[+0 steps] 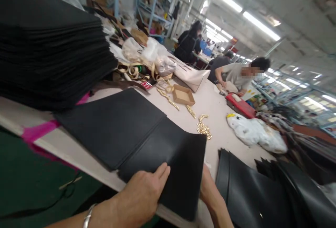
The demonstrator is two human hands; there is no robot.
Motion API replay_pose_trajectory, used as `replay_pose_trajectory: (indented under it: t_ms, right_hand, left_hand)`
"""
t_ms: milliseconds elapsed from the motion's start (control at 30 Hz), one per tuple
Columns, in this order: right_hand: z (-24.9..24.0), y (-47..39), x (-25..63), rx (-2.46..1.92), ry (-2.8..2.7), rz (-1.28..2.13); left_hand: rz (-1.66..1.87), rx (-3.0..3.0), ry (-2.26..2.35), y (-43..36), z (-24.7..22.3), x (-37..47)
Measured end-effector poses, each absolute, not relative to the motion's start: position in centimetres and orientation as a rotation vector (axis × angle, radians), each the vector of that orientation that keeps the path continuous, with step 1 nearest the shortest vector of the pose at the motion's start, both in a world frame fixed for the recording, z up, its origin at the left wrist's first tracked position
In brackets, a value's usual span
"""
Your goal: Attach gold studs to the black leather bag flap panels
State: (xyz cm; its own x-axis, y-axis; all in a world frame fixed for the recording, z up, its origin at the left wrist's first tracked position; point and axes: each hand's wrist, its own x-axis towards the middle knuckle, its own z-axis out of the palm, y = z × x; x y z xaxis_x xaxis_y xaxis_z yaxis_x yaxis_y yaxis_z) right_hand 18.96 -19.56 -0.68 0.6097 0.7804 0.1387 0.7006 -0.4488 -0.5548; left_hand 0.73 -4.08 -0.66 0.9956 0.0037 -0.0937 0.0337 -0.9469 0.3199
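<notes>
A black sheet (183,161) lies near the table's front edge, its right part lifted and bent upward. My left hand (144,191), with a silver bracelet at the wrist, presses on its face with the fingers close together. Behind the sheet's right edge is my right hand (206,182), its fingers mostly hidden by the sheet. Another flat black sheet (112,126) adjoins it on the left.
A tall stack of black sheets (52,53) stands at left over a pink strip (40,130). Beyond are a cardboard box (183,95), gold chains (204,128) and white plastic bags (254,130). More black pieces (252,189) lie right. People work behind.
</notes>
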Motion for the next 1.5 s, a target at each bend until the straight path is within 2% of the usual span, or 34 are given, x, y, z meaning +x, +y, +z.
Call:
replay_pose_trajectory:
  t_ms: [167, 333, 567, 933, 1233, 1333, 1500]
  right_hand:
    - [-0.7, -21.9, 26.1, -2.623, -0.982, 0.056]
    - [-0.7, -19.0, 31.1, -2.767, -0.974, -0.042]
    - [-0.8, -13.5, 32.4, -2.988, -1.228, 0.006]
    - [-0.8, -10.7, 32.1, -3.280, -1.002, 0.019]
    - [0.0, -12.2, 32.9, -3.071, -1.025, 0.004]
    - [0.1, -13.6, 31.0, -2.897, -1.058, 0.163]
    - [-0.3, -16.7, 22.8, -2.513, -1.090, 0.560]
  left_hand:
    - [-0.204, 2.808, 0.062, -4.5, -1.4, 1.1]
    - [-0.278, 2.727, 0.049, -4.6, -1.2, 2.0]
    - [-0.296, 2.745, -0.005, -4.5, -1.0, 1.5]
    - [-0.069, 2.821, -0.124, -4.2, -2.7, 1.2]
    - [0.019, 2.826, -0.115, -3.8, -2.1, 0.4]
    - [0.128, 2.847, -0.130, -3.9, -2.4, 0.3]
    - [0.218, 2.842, -0.191, -3.9, -3.1, 0.3]
